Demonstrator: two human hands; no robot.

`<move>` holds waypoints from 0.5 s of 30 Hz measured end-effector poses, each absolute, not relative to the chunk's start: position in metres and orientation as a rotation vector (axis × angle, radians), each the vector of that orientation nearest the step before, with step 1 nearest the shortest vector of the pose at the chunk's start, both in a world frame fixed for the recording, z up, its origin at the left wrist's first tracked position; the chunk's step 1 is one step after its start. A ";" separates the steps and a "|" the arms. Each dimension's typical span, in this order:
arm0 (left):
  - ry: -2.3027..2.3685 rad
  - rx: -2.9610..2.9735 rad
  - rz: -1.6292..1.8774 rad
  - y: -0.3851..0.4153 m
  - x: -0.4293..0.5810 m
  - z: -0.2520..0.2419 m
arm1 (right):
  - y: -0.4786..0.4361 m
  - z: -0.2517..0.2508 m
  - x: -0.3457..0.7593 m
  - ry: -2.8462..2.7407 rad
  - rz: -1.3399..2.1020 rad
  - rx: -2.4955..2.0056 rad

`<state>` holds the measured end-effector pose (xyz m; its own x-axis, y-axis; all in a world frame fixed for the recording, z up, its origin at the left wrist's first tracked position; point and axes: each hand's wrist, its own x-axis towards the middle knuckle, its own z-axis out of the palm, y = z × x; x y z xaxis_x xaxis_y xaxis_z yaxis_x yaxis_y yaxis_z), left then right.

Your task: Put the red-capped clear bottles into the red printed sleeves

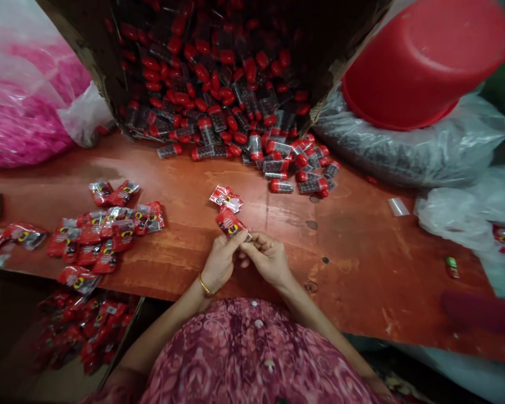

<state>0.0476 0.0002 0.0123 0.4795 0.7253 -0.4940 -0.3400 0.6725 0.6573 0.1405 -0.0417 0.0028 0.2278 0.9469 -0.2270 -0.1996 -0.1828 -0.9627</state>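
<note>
My left hand (pixel 221 261) and my right hand (pixel 267 257) meet over the near middle of the red-brown table (pixel 362 252). Both pinch a small red printed packet (pixel 230 222) that sticks up from my fingertips. Just behind it lies another red packet (pixel 226 198) flat on the table. Several small clear tubes with red caps (pixel 278 163) spill from a tipped cardboard box (pixel 219 67) at the far side. A gold bangle sits on my left wrist.
A heap of finished red packets (pixel 105 230) lies at the left, with more in a box (pixel 84 331) below the table edge. Pink-filled plastic bags (pixel 21 95) sit far left. A red bucket (pixel 421 62) rests on a grey bag (pixel 404 151) at right.
</note>
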 end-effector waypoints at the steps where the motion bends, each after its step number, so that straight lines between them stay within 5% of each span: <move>1: 0.824 0.482 0.676 0.001 0.046 0.012 | -0.040 -0.001 0.142 -0.823 1.214 -1.355; 10: 0.830 0.353 0.604 0.002 0.023 0.008 | -0.025 -0.009 0.152 -1.510 0.546 -1.582; 15: 0.982 0.245 1.065 0.039 -0.017 0.000 | 0.010 -0.002 0.210 -1.609 0.084 -1.847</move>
<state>-0.0167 0.0387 -0.0004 0.1264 0.8215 -0.5560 -0.6209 0.5026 0.6016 0.2100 0.0096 -0.0023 0.2346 0.8979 0.3725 0.8543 -0.0077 -0.5197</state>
